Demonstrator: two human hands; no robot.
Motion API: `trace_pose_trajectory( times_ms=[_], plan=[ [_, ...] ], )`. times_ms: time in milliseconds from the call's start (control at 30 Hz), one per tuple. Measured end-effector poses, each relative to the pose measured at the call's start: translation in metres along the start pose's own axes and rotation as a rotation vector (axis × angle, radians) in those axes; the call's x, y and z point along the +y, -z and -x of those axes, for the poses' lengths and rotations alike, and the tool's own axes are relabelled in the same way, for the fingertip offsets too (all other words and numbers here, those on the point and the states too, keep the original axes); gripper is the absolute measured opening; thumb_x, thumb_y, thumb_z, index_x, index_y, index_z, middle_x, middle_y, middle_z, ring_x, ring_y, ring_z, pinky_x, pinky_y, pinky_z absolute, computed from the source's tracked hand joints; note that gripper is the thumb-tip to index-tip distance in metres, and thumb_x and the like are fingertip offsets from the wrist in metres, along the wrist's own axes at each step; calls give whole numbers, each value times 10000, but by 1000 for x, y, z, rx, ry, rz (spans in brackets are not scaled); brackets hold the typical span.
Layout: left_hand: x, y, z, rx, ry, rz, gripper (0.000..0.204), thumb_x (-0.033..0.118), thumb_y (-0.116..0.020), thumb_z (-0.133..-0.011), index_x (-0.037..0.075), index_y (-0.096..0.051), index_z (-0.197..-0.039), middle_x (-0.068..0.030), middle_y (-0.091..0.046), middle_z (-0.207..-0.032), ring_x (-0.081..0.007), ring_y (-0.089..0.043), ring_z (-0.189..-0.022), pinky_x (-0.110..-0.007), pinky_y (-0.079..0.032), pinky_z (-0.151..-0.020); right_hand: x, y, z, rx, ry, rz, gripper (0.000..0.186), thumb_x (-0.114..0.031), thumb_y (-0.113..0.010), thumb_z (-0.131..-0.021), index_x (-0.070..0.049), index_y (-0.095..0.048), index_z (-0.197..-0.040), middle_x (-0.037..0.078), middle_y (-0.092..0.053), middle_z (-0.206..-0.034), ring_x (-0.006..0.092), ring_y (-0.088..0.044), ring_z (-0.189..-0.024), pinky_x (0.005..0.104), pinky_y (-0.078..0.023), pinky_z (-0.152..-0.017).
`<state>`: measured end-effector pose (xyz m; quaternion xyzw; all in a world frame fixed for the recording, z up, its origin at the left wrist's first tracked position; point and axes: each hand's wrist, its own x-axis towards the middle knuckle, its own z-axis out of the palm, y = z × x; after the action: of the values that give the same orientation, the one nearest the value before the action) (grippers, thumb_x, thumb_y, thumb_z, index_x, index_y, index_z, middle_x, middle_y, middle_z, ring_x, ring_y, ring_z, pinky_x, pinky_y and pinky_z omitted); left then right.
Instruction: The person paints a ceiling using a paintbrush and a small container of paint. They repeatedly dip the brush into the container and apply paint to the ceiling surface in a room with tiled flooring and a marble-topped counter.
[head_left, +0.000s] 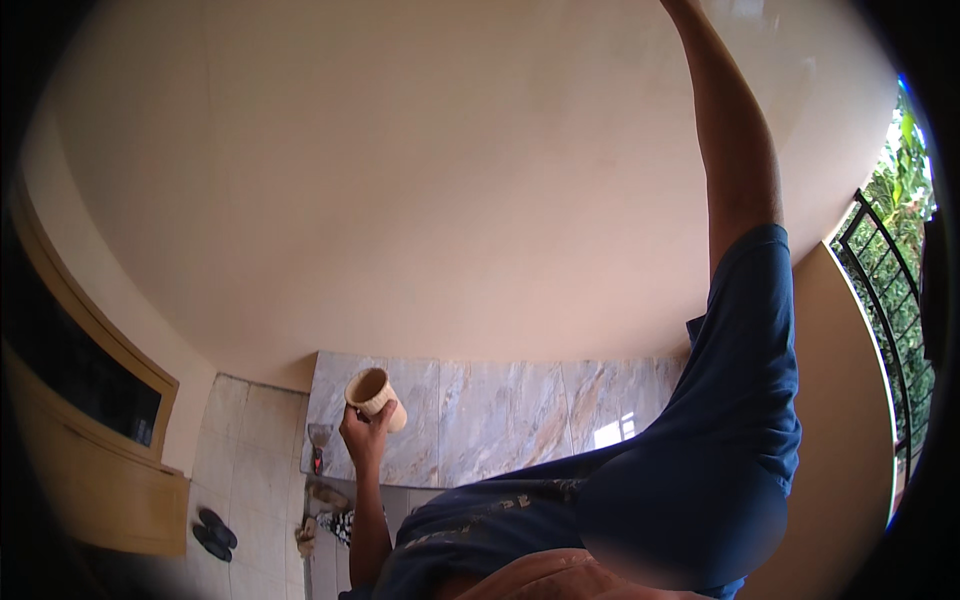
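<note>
My left hand [365, 430] is wrapped round a beige cylindrical container [392, 410], held tilted with its open top toward me in front of the marble-patterned ledge. My right arm [740, 160] stretches high up along the pale wall [450, 180], and its hand passes out of the top of the picture. On the left end of the ledge [500, 410] lie small dark and red items [318, 458], too small to name.
Dark slippers [215, 535] lie on the tiled floor [245, 440] at the lower left, near a wooden door [110, 480]. Footwear and other items [330, 520] sit below the ledge. A black railing [885, 300] with greenery behind runs along the right.
</note>
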<state>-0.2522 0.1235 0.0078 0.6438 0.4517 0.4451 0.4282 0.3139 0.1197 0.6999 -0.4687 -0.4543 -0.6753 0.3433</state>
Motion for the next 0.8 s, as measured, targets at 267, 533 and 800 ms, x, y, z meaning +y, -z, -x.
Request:
trace_pose_trajectory(
  times_ms=[267, 533, 800],
  plan=[
    [-16, -10, -29, 25, -54, 119, 602, 306, -912, -755, -53, -648, -1159, -158, -733, -1032, -250, -725, -896, -380, -576, -771, -104, 61, 173, -254, -291, 41, 328, -127, -557, -970, -96, -699, -1264, 278, -649, -764, 426, -645, -641, 505, -492, -533],
    [-14, 9, 13, -95, 38, -91, 674, 358, -935, -697, -25, -671, -1186, -173, -749, -1060, -293, -738, -947, -397, -578, -813, -189, 173, 409, -572, -502, 41, 501, -100, -593, -986, -156, -513, -1478, 259, -632, -790, 416, -660, -633, 496, -510, -517],
    [7, 1, 27, -146, 1, -32, 681, 364, -927, -706, -22, -668, -1203, -182, -746, -1090, -298, -736, -982, -401, -579, -834, -204, 208, 433, -663, -633, -57, 414, -111, -574, -1009, -85, -570, -1422, 264, -659, -824, 420, -673, -695, 486, -531, -588]
  ],
)
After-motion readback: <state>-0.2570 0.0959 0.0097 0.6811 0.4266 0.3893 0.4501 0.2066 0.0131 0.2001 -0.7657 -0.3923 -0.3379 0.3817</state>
